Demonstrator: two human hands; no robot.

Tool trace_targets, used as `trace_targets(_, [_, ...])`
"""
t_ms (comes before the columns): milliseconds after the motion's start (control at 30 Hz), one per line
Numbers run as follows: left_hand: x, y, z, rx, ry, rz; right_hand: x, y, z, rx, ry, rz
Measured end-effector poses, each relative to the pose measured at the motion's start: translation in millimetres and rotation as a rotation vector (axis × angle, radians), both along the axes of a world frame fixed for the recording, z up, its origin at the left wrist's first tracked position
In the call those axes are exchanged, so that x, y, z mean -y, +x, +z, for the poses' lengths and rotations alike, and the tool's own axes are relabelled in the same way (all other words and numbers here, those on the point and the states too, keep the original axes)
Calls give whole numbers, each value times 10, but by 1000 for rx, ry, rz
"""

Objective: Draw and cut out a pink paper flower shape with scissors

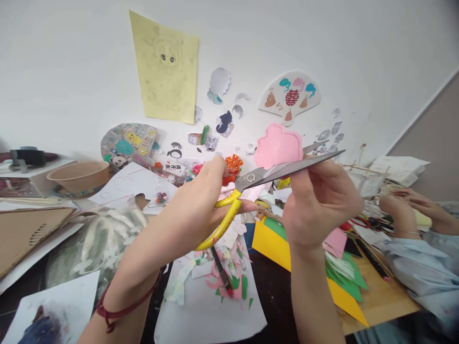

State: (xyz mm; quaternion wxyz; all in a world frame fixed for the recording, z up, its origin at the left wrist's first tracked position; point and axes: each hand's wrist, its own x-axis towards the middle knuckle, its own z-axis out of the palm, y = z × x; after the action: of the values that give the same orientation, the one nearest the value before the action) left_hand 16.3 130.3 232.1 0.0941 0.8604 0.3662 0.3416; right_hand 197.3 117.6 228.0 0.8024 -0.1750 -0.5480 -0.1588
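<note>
My left hand (195, 200) grips the yellow handles of a pair of scissors (251, 177), whose blades point right and stand a little apart. A pink paper cutout (278, 147) with a wavy edge is pinched in my right hand (315, 200), between thumb and fingers. The blades lie across the lower edge of the pink paper, close to my right thumb. Below my hands, a white sheet (211, 320) bears green, pink and white paper scraps (234, 282) and a dark pen with a red tip (220, 270).
Against the white wall stand a drawn-on yellow sheet (167, 71) and decorated fans (290, 95). A clay bowl (79, 174), cardboard (32, 229) and plastic bag (100, 239) lie left. Coloured paper (274, 243) lies right, beside another person's hands (405, 205).
</note>
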Motion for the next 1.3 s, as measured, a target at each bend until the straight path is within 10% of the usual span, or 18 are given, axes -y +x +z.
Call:
trace_targets(333, [-50, 52, -1, 44, -11, -33, -117, -48, -53, -97, 64, 25])
trace_targets(800, [-56, -2, 11, -11, 24, 48, -3, 181, 42, 135, -234, 178])
trace_targets(1300, [-58, 86, -31, 17, -27, -9, -40, 6, -7, -26, -32, 56])
